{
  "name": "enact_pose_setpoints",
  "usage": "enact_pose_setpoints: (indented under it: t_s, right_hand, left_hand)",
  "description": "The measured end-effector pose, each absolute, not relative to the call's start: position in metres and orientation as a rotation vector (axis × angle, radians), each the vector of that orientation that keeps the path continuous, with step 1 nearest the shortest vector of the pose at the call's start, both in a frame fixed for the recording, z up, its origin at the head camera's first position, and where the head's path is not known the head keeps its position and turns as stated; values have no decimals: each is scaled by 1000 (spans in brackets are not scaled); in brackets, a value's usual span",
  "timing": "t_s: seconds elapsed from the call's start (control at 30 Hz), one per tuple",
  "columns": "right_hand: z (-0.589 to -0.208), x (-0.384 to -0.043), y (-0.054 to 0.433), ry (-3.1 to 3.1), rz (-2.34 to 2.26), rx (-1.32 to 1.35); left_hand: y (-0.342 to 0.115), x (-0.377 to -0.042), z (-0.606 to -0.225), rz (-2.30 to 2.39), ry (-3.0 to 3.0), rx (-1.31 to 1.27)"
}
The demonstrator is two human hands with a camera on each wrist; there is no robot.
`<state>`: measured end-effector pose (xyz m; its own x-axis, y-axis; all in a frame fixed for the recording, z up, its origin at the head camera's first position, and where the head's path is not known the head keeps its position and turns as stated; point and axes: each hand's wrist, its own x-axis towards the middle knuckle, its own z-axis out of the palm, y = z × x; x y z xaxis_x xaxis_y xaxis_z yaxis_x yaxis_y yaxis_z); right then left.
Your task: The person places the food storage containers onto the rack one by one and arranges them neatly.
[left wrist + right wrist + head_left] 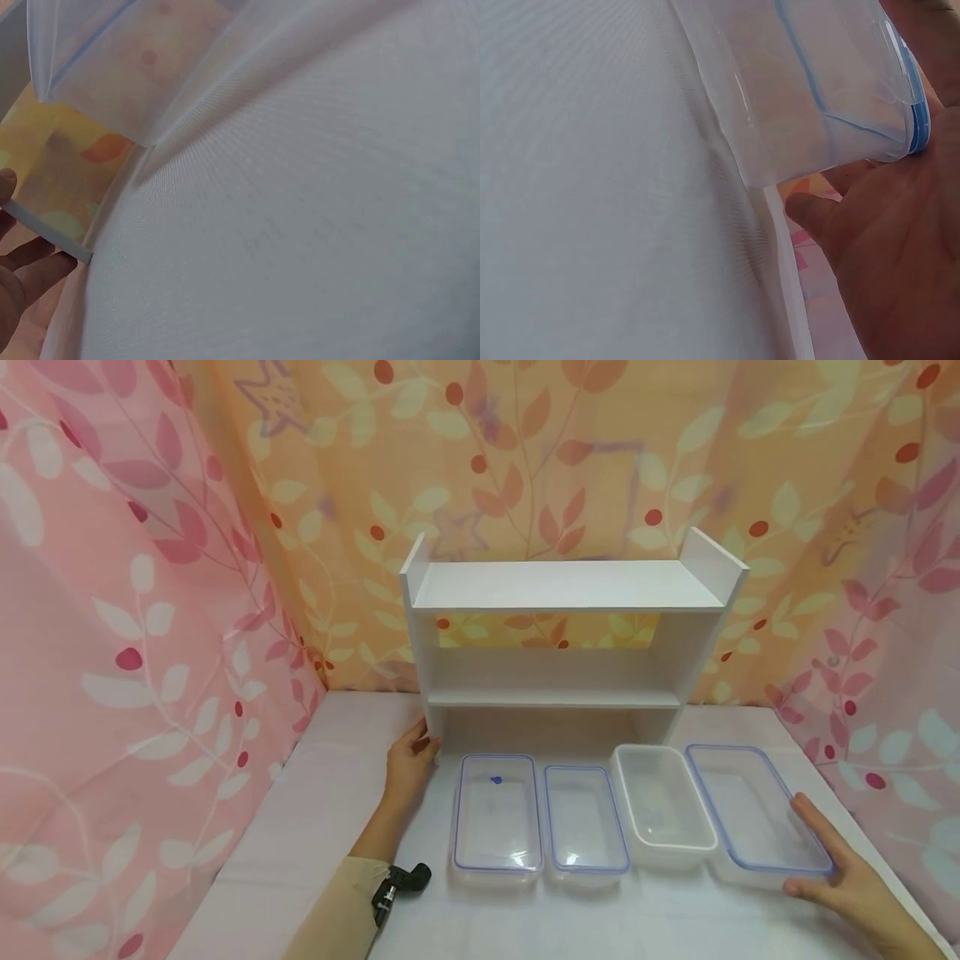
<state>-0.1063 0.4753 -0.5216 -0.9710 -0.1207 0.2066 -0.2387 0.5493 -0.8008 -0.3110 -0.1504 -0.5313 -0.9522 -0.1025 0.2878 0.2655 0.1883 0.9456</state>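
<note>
Where floral curtain (525, 460) hangs: orange at the far side, pink at left and right
White table (285, 827): between the curtain sides, with everything below on it or over it
White shelf (562, 585): upright at the far side, in three levels
Right box (757, 810): clear, blue-rimmed, rightmost in the row near the shelf
Left box (498, 818): blue-rimmed, leftmost in that row
Milky box (667, 793): white-rimmed, just left of the right box
Small box (585, 818): blue-rimmed, between left and milky boxes
Right hand (851, 877): at the right box's near right corner, touching it, thumb and fingers spread
Left hand (411, 767): low on the shelf's left panel, pinching its edge between thumb and fingers
Blue mark (496, 780): far part of the left box's lid
</note>
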Motion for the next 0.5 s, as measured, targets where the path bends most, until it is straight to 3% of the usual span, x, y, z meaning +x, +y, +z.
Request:
enact_pose_setpoints:
  t_s: [0.17,0.5]
  right_hand:
    - [-523,-104,476,-2650,1486,296]
    - [-530,-107,481,-2731,1160,319]
  left_hand:
    - [-148,-309,-531,-1850,-2174,-149]
    - [-147,-307,-532,-1815,-2182,-145]
